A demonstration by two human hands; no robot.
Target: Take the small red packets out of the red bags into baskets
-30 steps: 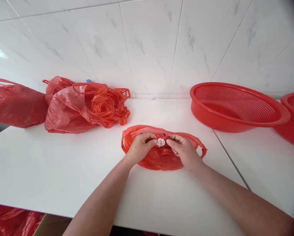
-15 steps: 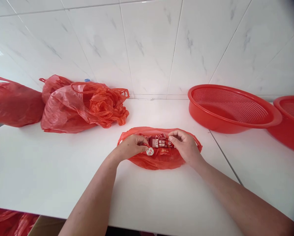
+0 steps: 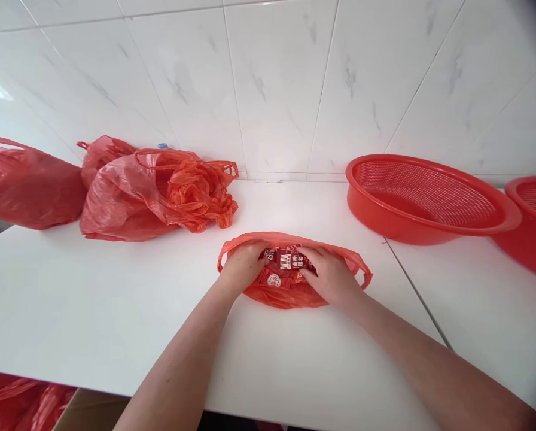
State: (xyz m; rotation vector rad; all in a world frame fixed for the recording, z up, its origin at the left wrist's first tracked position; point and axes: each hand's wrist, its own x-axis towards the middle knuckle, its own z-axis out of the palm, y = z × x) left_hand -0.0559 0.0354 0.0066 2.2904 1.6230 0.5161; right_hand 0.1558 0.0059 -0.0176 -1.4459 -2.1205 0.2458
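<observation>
A red plastic bag (image 3: pixel 290 301) lies spread open on the white table, with small red packets inside. My right hand (image 3: pixel 333 275) reaches in from the right, thumb and fingers closed around the right end of a dark red packet with white characters (image 3: pixel 291 261). From the left, my left hand (image 3: pixel 244 263) has its fingers and thumb at a dark red packet with a white pattern (image 3: pixel 269 254), closed on its edge; the fingertips are partly hidden. Below them in the bag sits a red packet with a round white label (image 3: pixel 274 280), touched by neither hand.
Filled red plastic bags (image 3: pixel 34 188) and a crumpled bundle of red bags (image 3: pixel 200 194) stand at the back left. Two red mesh baskets (image 3: pixel 384 224) are at the back right. A cardboard box (image 3: pixel 93 410) holding red plastic is below the front left edge.
My left hand has let go of the round-labelled packet, which now lies in the bag, and has moved up and left. My right hand has reached further over the packet with white characters.
</observation>
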